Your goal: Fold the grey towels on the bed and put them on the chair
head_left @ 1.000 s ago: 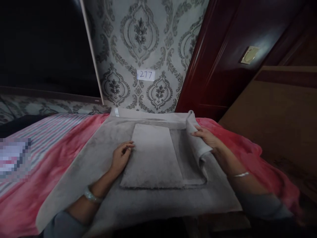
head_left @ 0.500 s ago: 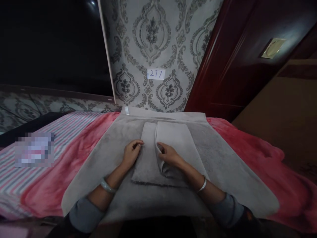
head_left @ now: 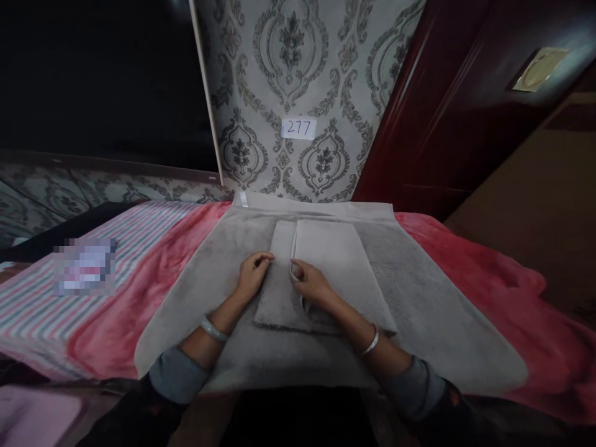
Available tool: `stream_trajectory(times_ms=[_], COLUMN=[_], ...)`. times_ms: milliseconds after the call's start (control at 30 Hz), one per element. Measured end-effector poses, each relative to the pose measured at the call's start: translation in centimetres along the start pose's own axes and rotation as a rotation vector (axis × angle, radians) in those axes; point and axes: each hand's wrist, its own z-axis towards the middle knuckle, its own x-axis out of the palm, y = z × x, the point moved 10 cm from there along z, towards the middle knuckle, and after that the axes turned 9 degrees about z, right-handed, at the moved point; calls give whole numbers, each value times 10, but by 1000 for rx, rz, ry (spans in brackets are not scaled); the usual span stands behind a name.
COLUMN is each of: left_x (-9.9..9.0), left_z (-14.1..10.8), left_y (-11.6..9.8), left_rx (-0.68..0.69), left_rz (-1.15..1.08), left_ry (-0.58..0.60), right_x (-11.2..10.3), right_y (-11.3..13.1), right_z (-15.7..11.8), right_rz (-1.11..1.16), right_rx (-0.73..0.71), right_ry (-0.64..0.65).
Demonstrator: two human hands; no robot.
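Note:
A folded grey plush cloth (head_left: pixel 333 248) lies on a larger grey plush blanket (head_left: pixel 200 292). Its right part is folded over toward the left, and the loose edge of this flap runs down the cloth a little left of its middle. My right hand (head_left: pixel 311 282) pinches that edge, thumb and fingers closed on it, and the flap bulges below the fingers. At the cloth's left border is my left hand (head_left: pixel 254 273), thumb and fingertips pinched together against the border. The fabric between those fingertips is too small to see clearly.
A red blanket (head_left: pixel 479 279) and a striped sheet (head_left: pixel 125 233) lie under the grey blanket. A blurred-out item (head_left: pixel 86 267) rests on the stripes. Behind stand a patterned wall with a "277" label (head_left: pixel 298 128), a dark screen (head_left: pixel 102 81) and a dark red door (head_left: pixel 433 112).
The right hand has drawn the flap's edge slightly left and flatter over the cloth. The left hand stays at the left border. The whole view has shifted a little.

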Motion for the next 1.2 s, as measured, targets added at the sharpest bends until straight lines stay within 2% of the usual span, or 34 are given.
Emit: stream_trajectory(times_ms=[167,233,300,367,500,567,633,733,800,900,1000,1200], left_x=[3,3,2,0,-1,8,24,48,59,74,83,78], left_z=[0,-1,-3,-5,-14,-20,-33,-61,-73,-80,-79,-86], left_y=[3,2,-6,-20,-49,-62,-73,-84,-86,-88,-91,-94], left_rx=[-31,-32,16,114,337,452,595,816,918,1009,1058,1072], left_rz=[-2,20,73,160,345,429,528,731,874,1002,1018,925], left_ry=[10,4,-13,-36,-38,52,226,465,521,542,541,493], right_x=[-10,-26,-51,-75,-111,-123,-128,-129,-128,-125,-127,-138], right_y=[-5,-11,-13,-12,-15,-19,-25,-37,-45,-58,-69,-79], right_z=[-25,-45,-72,-102,-154,-172,-184,-193,-193,-186,-178,-186], right_rz=[267,287,220,109,-126,-227,-285,-324,-347,-365,-351,-286], right_rx=[37,27,-31,-112,-239,-319,-399,-461,-450,-389,-316,-317], right_ry=[41,-22,-168,-320,-524,-586,-592,-563,-561,-568,-615,-727])
